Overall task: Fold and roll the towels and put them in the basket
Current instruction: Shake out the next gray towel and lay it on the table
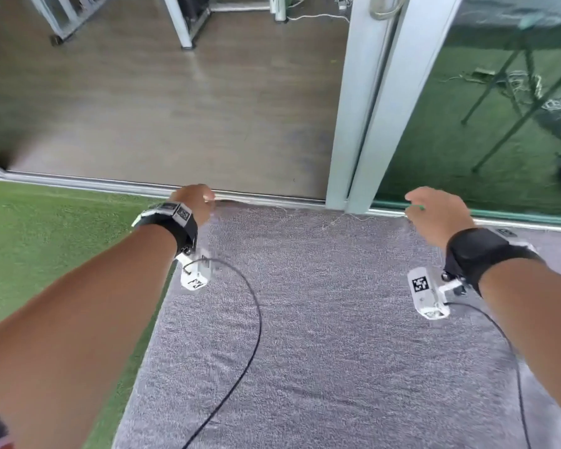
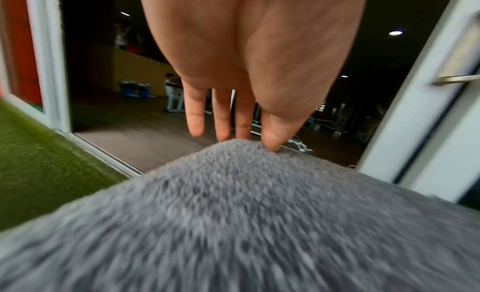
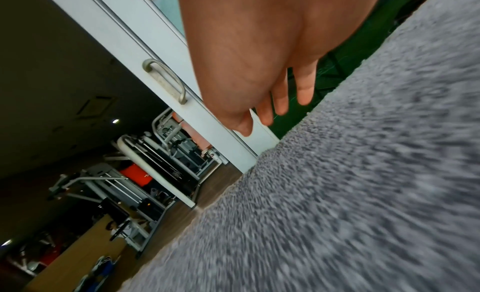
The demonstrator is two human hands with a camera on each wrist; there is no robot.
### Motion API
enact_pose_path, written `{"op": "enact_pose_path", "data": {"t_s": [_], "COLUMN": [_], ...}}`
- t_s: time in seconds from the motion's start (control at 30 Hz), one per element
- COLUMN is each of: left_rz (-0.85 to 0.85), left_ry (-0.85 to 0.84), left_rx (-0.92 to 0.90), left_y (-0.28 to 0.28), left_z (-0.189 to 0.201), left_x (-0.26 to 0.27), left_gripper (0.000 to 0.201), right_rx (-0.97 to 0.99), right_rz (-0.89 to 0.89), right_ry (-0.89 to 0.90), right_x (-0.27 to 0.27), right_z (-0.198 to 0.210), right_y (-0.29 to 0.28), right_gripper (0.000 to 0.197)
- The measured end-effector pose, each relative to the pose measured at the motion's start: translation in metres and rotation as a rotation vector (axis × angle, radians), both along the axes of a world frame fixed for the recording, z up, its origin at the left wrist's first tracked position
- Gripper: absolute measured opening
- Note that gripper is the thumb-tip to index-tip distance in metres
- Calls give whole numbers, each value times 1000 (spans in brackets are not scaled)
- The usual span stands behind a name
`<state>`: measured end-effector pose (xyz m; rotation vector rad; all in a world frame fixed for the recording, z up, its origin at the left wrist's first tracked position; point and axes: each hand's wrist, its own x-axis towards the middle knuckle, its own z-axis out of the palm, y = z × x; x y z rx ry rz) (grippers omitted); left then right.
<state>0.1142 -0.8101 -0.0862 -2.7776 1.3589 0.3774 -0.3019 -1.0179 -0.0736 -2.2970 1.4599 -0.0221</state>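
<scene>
A person's left hand (image 1: 193,202) reaches to the far left corner of a grey towel (image 1: 321,319) spread flat on green artificial turf (image 1: 46,241); in the left wrist view the fingers (image 2: 271,132) hang nearly straight, their tips touching the raised corner without any clear pinch. The towel's far edge lies along the metal door track (image 1: 110,184), at the foot of a white sliding-door frame (image 1: 363,124). To the right, the right hand (image 1: 438,210) hovers over the far right corner, fingers loosely extended and holding nothing. No basket is in view. The first fold appears about to begin; next, both hands would need to pinch their corners and draw the far edge evenly toward the person.
</scene>
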Motion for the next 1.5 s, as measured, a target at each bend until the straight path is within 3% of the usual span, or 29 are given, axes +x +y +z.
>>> {"op": "enact_pose_path", "data": {"t_s": [0.07, 0.17, 0.27, 0.33, 0.47, 0.57, 0.7, 0.83, 0.93, 1.03, 1.1, 1.13, 1.27, 1.37, 1.5], "left_rz": [3, -56, -43, -17, -25, -102, -265, -591, -708, -827, -870, -887, -873, -804, -675], "left_ry": [43, 83, 88, 91, 43, -11, 180, 479, 675, 790, 827, 829, 795, 750, 694], "left_rx": [-58, -124, -135, -75, 154, 114, -55, -153, -133, -133, -125, -106, -62, -36, -52], "left_y": [8, 15, 22, 20, 1, -17, -37, -21, 11, 42, 52, 54, 37, 10, -31], "left_z": [0, 3, 1, 1, 5, 18, 44, 54, 52, 45, 40, 38, 27, 18, -1], "left_x": [-14, -34, -41, -38, -42, -79, -216, -417, -556, -690, -765, -795, -887, -931, -964], "left_gripper": [25, 28, 28, 39, 58, 59, 39, 21, 7, 24, 13, 4, 9, 10, 8], "right_rx": [-23, 6, 33, 46, 5, 55, 63, 42, 85, 213, 263, 285, 271, 269, 207], "right_rz": [-82, -94, -136, -177, -322, -402, -507, -664, -706, -801, -939, -1019, -1266, -1230, -1044], "right_ry": [-159, -247, -258, -262, -180, -128, -79, -74, -75, -50, -46, -47, -85, -91, -122], "right_x": [-13, -48, -100, -142, -233, -291, -361, -458, -541, -642, -708, -739, -834, -883, -930], "right_z": [6, 19, 28, 32, 23, 17, 17, 23, 20, 16, 12, 9, 16, 24, 22], "right_y": [25, 69, 111, 139, 187, 212, 245, 299, 356, 431, 480, 502, 535, 504, 408], "right_gripper": [35, 29, 22, 15, 19, 25, 26, 26, 24, 18, 32, 37, 70, 56, 36]}}
